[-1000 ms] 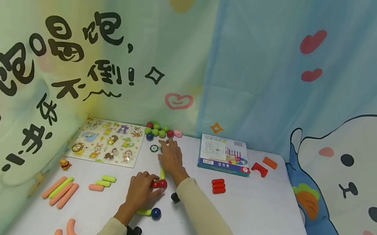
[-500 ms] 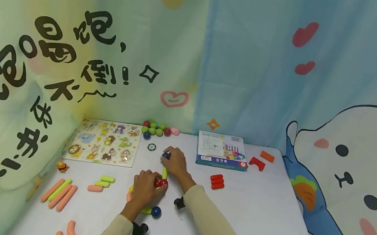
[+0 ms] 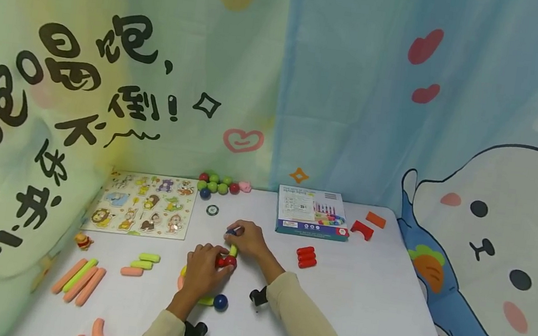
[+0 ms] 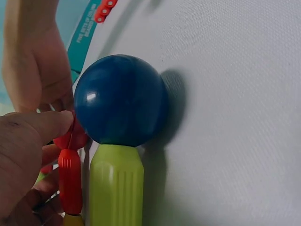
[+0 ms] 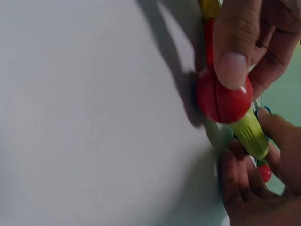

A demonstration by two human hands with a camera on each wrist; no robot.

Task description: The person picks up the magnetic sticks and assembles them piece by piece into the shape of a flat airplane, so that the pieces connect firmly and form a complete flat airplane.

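My left hand [image 3: 203, 269] pinches a red ball [image 5: 223, 96], its thumb pressed on the seam. A red rod [image 4: 70, 181] and a yellow-green rod [image 5: 251, 134] join that ball. At the far end of the yellow-green rod, my right hand [image 3: 250, 241] holds a dark blue ball [image 3: 231, 232] with thumb and fingers. The ball is mostly hidden there, so whether it touches the rod I cannot tell. Nearer the front, another blue ball [image 4: 120, 101] sits on the end of a second yellow-green rod [image 4: 117, 183], which runs under my left hand.
At the back lie a sticker board [image 3: 143, 206], a cluster of coloured balls [image 3: 218, 185] and a box [image 3: 314, 214]. Several long rods [image 3: 78, 282], short rods [image 3: 141, 264] and curved pieces [image 3: 100, 333] lie left; short red rods [image 3: 306, 257] lie right.
My right hand has come back toward me from near the ball cluster, bringing a blue ball to the yellow-green rod's far end. My left hand stays at the red ball.
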